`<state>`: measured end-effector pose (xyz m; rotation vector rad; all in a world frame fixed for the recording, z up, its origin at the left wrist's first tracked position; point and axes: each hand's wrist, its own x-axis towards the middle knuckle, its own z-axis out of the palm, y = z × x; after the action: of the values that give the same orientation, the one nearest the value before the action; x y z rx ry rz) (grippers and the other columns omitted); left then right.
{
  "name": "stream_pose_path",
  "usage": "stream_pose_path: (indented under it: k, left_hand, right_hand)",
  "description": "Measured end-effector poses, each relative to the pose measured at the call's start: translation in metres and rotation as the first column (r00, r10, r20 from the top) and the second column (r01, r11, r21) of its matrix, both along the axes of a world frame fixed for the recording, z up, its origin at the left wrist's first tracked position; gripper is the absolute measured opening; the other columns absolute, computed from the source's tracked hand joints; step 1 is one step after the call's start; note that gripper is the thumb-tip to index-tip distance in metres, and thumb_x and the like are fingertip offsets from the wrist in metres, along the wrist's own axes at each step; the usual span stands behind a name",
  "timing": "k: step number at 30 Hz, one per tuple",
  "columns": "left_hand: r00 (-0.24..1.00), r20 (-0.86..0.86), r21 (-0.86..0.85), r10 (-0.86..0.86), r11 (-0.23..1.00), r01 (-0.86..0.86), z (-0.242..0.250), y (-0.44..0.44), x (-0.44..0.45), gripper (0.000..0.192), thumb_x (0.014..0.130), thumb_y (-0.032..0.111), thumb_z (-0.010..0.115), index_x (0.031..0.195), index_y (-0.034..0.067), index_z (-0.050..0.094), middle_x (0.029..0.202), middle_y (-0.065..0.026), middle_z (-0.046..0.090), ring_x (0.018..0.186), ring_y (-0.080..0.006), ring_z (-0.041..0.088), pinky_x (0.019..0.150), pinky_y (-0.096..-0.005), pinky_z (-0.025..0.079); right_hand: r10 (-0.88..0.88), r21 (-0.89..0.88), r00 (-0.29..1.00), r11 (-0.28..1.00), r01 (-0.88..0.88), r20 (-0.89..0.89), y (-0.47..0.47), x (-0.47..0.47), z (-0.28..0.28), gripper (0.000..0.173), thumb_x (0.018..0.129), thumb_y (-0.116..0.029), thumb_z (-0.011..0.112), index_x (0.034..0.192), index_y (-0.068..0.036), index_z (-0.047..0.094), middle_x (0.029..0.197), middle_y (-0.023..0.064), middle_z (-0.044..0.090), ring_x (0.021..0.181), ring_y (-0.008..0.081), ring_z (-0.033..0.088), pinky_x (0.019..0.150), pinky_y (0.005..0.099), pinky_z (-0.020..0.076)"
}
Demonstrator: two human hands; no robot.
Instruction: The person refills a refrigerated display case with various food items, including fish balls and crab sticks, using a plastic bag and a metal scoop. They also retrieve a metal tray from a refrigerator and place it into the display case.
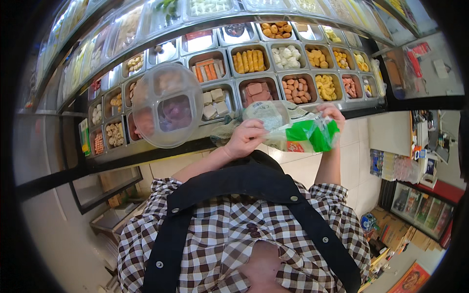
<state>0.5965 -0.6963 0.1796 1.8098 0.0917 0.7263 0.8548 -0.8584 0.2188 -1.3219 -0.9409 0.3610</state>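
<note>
Both my hands hold a green and white printed plastic food bag (309, 132) in front of the food counter. My left hand (246, 138) pinches the bag's left end, and my right hand (331, 114) grips its upper right corner. The bag is partly see-through and bears writing. A round translucent plastic lid or basin (167, 106) lies over several metal pans, left of my left hand. Just beyond the bag are pans with pinkish meat slices (258, 93), small brown sausages (296, 90) and pale tofu-like blocks (215, 103). A dark greyish cloth or net (223, 131) lies near my left wrist.
Rows of metal pans hold yellow rolls (250, 61), crab sticks (209, 70) and white balls (287, 56). A glass shelf with clear containers (209, 8) stands above them. The counter's dark front edge (146, 156) runs before me. Bottle packs (394, 166) and a drinks fridge (421, 208) stand at the right.
</note>
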Motion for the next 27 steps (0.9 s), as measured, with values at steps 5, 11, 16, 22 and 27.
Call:
stream_pose_path:
  k: [5,11,16,22,27]
  left_hand:
    - [0.998,0.0,0.125,0.071,0.99,-0.07,0.017,-0.009,0.021,0.019,0.075,0.004,0.069,0.093,0.007,0.07,0.089,-0.0063,0.061,0.088,-0.0267,0.059,0.079,-0.035,0.048]
    - [0.996,-0.063,0.213,0.069,0.976,-0.054,0.014,-0.022,0.026,0.03,0.074,0.006,0.072,0.103,0.007,0.067,0.099,-0.0089,0.06,0.093,-0.0285,0.059,0.079,-0.0364,0.049]
    - [0.98,-0.11,0.243,0.163,0.961,-0.133,0.007,-0.011,0.011,0.069,0.067,0.018,0.076,0.129,0.003,0.05,0.121,-0.0179,0.053,0.118,-0.0354,0.049,0.102,-0.044,0.04]
    - [0.952,-0.214,0.072,0.218,0.976,-0.208,-0.001,0.007,-0.03,0.049,0.075,0.009,0.069,0.122,0.003,0.057,0.117,-0.018,0.059,0.109,-0.0333,0.057,0.093,-0.0385,0.047]
    - [0.878,-0.352,0.01,0.326,0.939,-0.344,-0.002,0.028,-0.113,0.016,0.082,0.002,0.068,0.097,0.004,0.072,0.088,-0.0116,0.071,0.077,-0.0227,0.069,0.069,-0.0288,0.054]
  right_hand:
    - [-0.174,0.181,0.985,0.969,0.17,0.008,0.003,0.011,-0.005,0.033,0.083,-0.034,0.068,0.076,-0.004,0.056,0.084,0.0101,0.058,0.082,0.0202,0.056,0.075,0.0308,0.0442]
    - [-0.07,-0.123,0.972,0.991,0.043,-0.226,0.005,0.029,-0.018,0.013,0.086,-0.014,0.059,0.087,-0.001,0.061,0.1,0.0089,0.062,0.091,0.0178,0.058,0.083,0.0278,0.0443]
    - [-0.258,-0.217,0.906,0.957,0.193,-0.334,-0.007,0.025,-0.026,0.031,0.091,-0.012,0.054,0.119,-0.001,0.055,0.124,0.0142,0.055,0.11,0.024,0.056,0.095,0.0344,0.0457]
    - [-0.301,-0.283,0.844,0.941,0.186,-0.444,-0.061,0.045,-0.085,0.045,0.09,-0.013,0.057,0.132,-0.002,0.045,0.132,0.0146,0.048,0.116,0.027,0.052,0.096,0.0394,0.0474]
    - [-0.518,-0.606,0.715,0.778,0.165,-0.47,-0.128,0.034,-0.19,0.047,0.088,-0.011,0.06,0.132,-0.003,0.046,0.13,0.0125,0.051,0.112,0.0215,0.055,0.093,0.0362,0.0487]
